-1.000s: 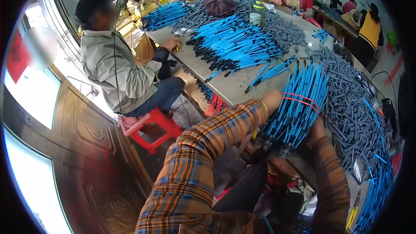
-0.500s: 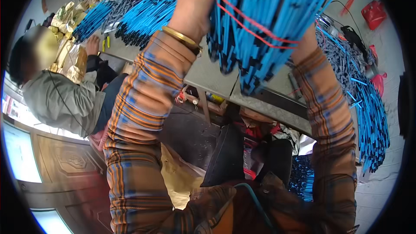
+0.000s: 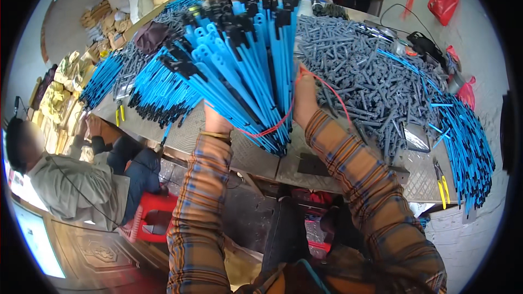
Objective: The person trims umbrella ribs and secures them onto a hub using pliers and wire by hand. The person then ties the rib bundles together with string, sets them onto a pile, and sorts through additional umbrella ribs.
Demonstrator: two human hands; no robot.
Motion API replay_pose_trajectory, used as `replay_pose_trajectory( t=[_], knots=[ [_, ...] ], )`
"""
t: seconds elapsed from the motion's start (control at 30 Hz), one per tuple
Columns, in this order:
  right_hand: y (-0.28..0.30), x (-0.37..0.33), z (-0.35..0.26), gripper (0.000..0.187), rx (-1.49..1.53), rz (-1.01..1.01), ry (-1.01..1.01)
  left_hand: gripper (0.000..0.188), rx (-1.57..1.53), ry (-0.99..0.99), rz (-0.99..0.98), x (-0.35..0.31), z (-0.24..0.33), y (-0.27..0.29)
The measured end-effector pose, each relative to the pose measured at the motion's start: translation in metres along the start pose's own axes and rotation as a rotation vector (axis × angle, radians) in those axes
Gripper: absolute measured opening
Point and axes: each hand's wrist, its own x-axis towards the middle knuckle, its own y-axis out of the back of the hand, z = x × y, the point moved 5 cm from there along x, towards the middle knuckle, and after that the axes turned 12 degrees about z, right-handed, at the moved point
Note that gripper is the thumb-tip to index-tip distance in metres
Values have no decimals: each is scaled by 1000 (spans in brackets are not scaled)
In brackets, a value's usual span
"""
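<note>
lowered fan-shaped blue rod bundle (image 3: 248, 71), thin red band (image 3: 269, 130)

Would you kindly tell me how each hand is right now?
Left hand: holding the bundle of slim blue sticks with black ends; fingers hidden.
Right hand: closed on the thin red elastic band.
</note>
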Motion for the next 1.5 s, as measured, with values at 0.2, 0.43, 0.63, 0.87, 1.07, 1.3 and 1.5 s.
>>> replay_pose_trajectory(
  t=[0.2,0.43,0.63,0.87,1.07,1.3,1.5],
  knots=[
    [6,-6,-10,36,-171,76,13,27,103,60,161,8,-9,-4],
    [13,3,19,41,283,-161,-473,23,140,102,253,12,-14,-8],
    [6,-55,-37,42,351,-181,-634,30,273,162,181,-5,-8,-47],
    [49,-165,-114,38,300,6,-749,40,636,166,-90,-111,11,-160],
    [86,-136,-134,35,112,25,-573,44,815,362,-389,-272,1,-185],
    [155,-184,-111,33,-141,-89,-473,48,841,583,-364,-350,-26,-199],
    [253,-330,-163,22,-175,-166,-374,52,913,813,-675,-366,-76,-225]
  ],
)
